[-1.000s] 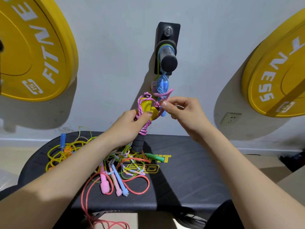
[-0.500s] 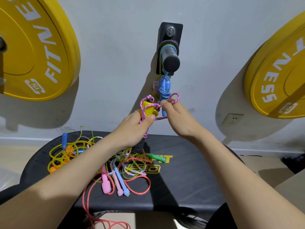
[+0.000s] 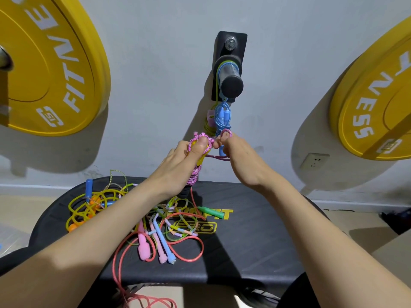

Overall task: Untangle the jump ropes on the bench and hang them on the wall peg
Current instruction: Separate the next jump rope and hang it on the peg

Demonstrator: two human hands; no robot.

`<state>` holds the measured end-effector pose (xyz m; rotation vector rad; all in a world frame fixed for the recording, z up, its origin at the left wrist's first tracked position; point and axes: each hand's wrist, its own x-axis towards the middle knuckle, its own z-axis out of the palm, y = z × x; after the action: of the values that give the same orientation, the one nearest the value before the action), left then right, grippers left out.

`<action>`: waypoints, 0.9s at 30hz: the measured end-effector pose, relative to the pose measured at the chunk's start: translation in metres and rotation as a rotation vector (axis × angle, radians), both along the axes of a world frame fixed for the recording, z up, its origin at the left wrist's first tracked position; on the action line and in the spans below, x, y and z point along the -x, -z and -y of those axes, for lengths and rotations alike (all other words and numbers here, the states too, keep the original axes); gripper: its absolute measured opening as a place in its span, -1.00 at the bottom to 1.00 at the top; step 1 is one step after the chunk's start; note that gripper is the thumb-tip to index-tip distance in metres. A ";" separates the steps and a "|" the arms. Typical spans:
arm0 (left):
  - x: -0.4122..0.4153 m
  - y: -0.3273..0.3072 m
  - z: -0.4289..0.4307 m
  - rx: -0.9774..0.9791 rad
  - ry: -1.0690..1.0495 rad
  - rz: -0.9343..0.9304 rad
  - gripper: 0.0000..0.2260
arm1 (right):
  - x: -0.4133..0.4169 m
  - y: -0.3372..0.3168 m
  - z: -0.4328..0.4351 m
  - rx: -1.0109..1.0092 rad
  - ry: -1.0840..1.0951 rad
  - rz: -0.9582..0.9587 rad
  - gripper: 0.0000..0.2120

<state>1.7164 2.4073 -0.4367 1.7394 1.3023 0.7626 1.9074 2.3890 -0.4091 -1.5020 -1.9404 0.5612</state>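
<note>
Your left hand (image 3: 182, 162) curls its fingers (image 3: 201, 145) round the yellow handle (image 3: 202, 160) of the pink rope (image 3: 193, 175); your right hand (image 3: 243, 160) pinches a loop of it just below the wall peg (image 3: 230, 80); other ropes (image 3: 171, 225) lie tangled on the table (image 3: 255, 245).

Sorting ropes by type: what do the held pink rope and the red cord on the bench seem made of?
Pink rope: braided textile, matte; woven pink-white flecking shows. Red cord: probably PVC or rubber, smooth, glossy, one solid colour.
</note>
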 end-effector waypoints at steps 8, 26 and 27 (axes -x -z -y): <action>-0.003 -0.001 -0.003 -0.136 -0.035 0.069 -0.40 | 0.004 0.009 -0.001 -0.048 -0.097 0.264 -0.79; 0.008 0.013 -0.007 -0.363 -0.006 -0.426 -0.44 | 0.001 -0.001 0.006 0.248 -0.076 -0.380 -0.85; 0.008 0.014 -0.007 -0.405 -0.016 -0.469 -0.43 | 0.001 0.000 0.005 0.279 -0.029 -0.452 -0.81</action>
<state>1.7085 2.4145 -0.4507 2.3369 1.5435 0.6835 1.9064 2.3845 -0.4088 -1.3600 -1.5796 1.1161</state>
